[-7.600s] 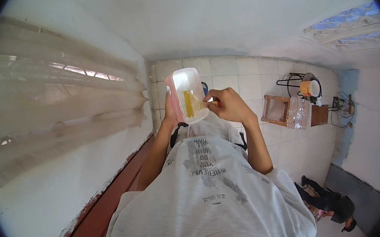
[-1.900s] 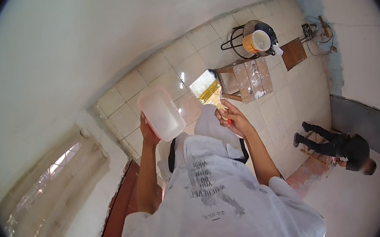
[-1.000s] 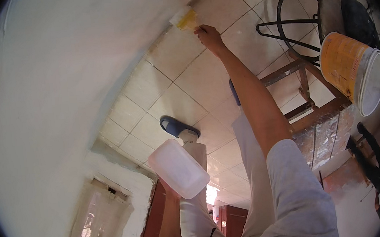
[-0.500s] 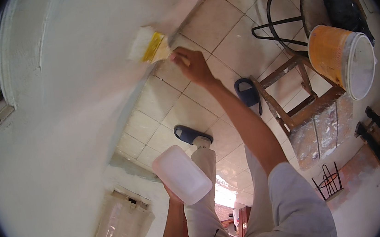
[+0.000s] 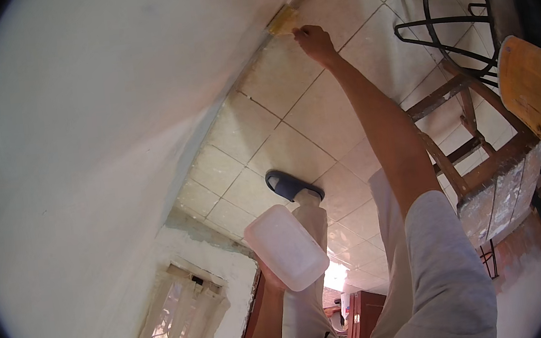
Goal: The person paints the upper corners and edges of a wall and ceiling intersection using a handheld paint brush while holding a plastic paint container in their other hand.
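Observation:
My right hand is closed round the handle of a wide paintbrush. The yellowish brush head lies at the low edge of the white wall, close to where it meets the tiled floor; its bristle tips are hard to make out. Lower down, my left hand grips a whitish rectangular plastic tub from beneath and the side. A pale film covers the tub's inside, and most of the left fingers are hidden behind it.
At right a worn wooden stool carries an orange and white bucket. Beyond it stands a black-framed round stool. A blue slipper is on my foot on the tiles. A curtained window sits at lower left.
My right hand has carried the paintbrush away and to the right, from the wall's face to its bottom edge. The view has shifted, and the tub appears slightly further right.

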{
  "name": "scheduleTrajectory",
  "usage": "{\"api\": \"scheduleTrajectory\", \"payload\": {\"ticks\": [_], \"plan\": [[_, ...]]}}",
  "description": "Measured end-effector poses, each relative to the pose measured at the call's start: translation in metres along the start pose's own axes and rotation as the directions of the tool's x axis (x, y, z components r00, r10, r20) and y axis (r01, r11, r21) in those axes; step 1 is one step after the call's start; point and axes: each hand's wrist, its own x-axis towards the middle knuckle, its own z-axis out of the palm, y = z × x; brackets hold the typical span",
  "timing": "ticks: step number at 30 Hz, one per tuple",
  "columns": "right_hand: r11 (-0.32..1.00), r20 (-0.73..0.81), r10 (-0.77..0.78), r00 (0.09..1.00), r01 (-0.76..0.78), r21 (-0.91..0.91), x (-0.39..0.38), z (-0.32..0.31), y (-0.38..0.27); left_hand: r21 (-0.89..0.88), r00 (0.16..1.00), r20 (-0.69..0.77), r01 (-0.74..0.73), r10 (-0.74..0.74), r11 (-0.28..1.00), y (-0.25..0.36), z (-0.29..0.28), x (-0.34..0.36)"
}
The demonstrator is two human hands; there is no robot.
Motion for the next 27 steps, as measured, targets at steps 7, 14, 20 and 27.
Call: {"api": "scheduleTrajectory", "payload": {"ticks": [7, 14, 20, 27], "plan": [[0.992, 0.013, -0.019, 1.000, 0.017, 0.121, -0.092, -0.073, -0.117, 0.233, 0.996, 0.081, -0.065, 0.047, 0.970, 0.019, 0.015, -0.021], [0.922, -0.122, -0.286, 0.950, 0.308, 0.237, -0.148, -0.109, -0.145, 0.057, 0.976, 0.213, 0.039, -0.050, 0.998, 0.036, 0.040, -0.031], [0.979, -0.116, -0.176, 0.978, 0.186, 0.082, -0.066, -0.030, -0.027, 0.076, 0.993, 0.112, 0.028, -0.037, 0.997, 0.020, -0.022, -0.008], [0.969, -0.061, 0.080, 0.995, -0.092, -0.231, 0.016, 0.017, 0.059, 0.005, 0.993, 0.097, 0.065, -0.066, 0.998, 0.023, -0.028, 0.029]]}}
